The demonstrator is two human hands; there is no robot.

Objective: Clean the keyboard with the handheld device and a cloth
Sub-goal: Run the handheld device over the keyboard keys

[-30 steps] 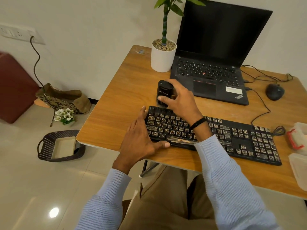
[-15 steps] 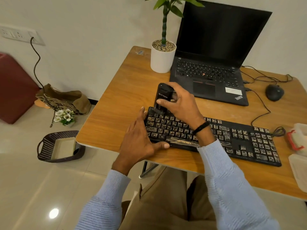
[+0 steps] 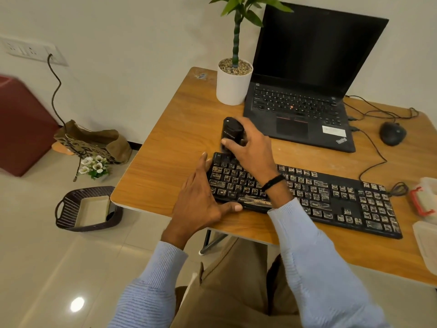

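A black keyboard (image 3: 331,197) with dusty, smeared keys lies across the wooden table (image 3: 170,147). My right hand (image 3: 250,147) grips a small black handheld device (image 3: 231,134), held upright over the keyboard's top left corner. My left hand (image 3: 201,202) rests against the keyboard's left end, fingers along the side edge and thumb on the front edge. No cloth is visible.
Behind the keyboard an open black laptop (image 3: 305,91) stands beside a white potted plant (image 3: 233,81). A black mouse (image 3: 392,133) and its cables lie at the back right. Plastic containers (image 3: 425,202) sit at the right edge. A dark basket (image 3: 87,209) is on the floor.
My right hand tipped the device down onto the keyboard's top left corner half a second ago, and it stays there now. My left hand has stayed at the keyboard's left end.
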